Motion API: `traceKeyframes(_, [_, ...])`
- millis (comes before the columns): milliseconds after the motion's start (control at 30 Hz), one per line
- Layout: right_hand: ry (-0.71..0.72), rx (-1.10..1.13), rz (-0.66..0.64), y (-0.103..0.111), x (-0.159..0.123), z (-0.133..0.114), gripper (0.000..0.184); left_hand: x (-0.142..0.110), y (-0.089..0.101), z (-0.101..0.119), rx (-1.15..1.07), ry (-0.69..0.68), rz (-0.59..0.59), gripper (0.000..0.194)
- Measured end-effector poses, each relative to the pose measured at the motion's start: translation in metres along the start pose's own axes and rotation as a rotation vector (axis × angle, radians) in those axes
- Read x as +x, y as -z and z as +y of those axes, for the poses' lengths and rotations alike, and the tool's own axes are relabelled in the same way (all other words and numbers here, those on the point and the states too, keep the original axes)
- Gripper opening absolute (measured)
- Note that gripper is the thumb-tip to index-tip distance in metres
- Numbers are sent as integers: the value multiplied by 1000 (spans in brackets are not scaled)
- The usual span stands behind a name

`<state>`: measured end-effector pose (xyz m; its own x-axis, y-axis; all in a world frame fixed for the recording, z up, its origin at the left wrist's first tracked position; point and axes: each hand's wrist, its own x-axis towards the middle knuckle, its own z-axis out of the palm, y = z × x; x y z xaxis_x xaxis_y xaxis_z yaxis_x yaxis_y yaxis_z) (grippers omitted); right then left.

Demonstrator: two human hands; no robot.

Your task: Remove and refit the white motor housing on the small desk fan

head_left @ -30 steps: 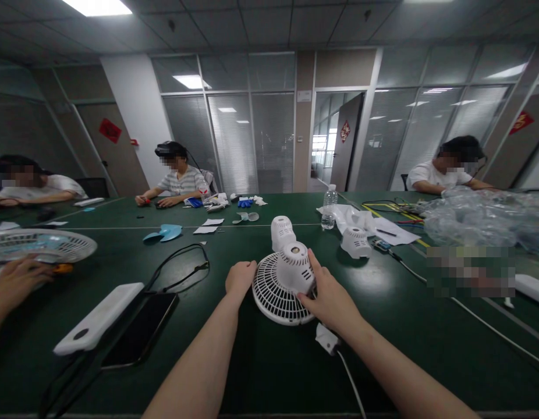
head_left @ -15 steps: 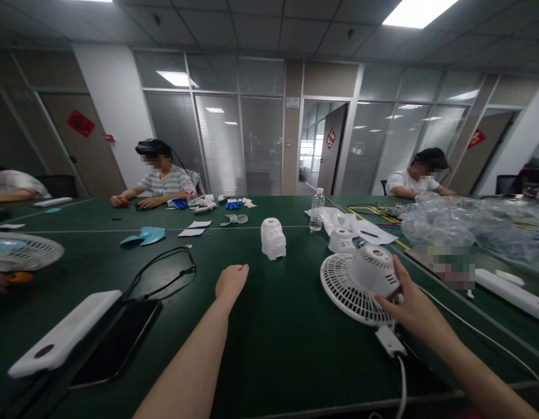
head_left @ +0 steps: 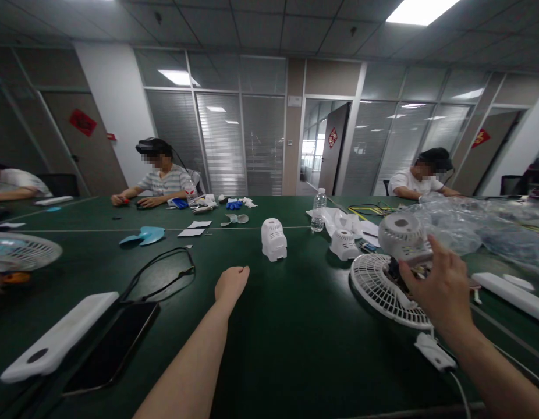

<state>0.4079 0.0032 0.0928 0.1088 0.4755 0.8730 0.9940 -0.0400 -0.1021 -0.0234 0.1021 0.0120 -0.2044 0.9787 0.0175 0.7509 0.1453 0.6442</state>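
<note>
My left hand (head_left: 232, 283) rests on the green table as a closed fist, with its curled fingers turned away. Whether anything is inside that fist is hidden. On the right, my right hand (head_left: 444, 285) grips the lower edge of a white fan motor housing (head_left: 400, 230), slightly blurred and tilted. Beneath it lies a round white fan grille (head_left: 374, 294). Dark parts and wiring show between housing and grille, partly covered by my fingers. A white box on a cable (head_left: 434, 351) lies in front of the grille. Another white housing (head_left: 274, 240) stands upright beyond my left hand.
A smaller white housing (head_left: 344, 244) and a water bottle (head_left: 319, 210) stand left of the grille. Clear plastic bags (head_left: 448, 221) pile up at right. A phone (head_left: 114, 346), white power bank (head_left: 62, 334) and blue fan blade (head_left: 145, 235) lie left. Co-workers sit opposite.
My right hand has moved right and raised the housing. The grille and cabled box have shifted right too, and dark inner parts now show. My left hand has hardly moved.
</note>
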Motion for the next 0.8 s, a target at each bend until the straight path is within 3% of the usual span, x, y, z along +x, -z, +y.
traceKeyframes(100, [29,136,-3,-26,20,-32,78,0,1,1,10,2,5,45])
traceKeyframes(200, [-22,239,-130,-68,37,-52,76,0,2,2,14,7,4,44])
traceKeyframes(333, [-204,210,-315,-118,52,-57,74,0,1,2,17,16,8,45])
traceKeyframes(467, [-280,153,-430,-144,51,-50,72,2,1,1,15,23,4,44])
traceKeyframes(567, [-243,148,-469,-142,42,-53,70,4,1,1,15,24,0,44])
traceKeyframes(633, [-167,171,-448,-127,33,-60,66,5,1,0,18,24,0,45])
traceKeyframes(733, [-23,235,-380,-84,14,-65,59,5,0,0,23,25,-4,45])
traceKeyframes(800, [86,268,-254,-49,0,-53,56,5,0,0,29,26,-9,44])
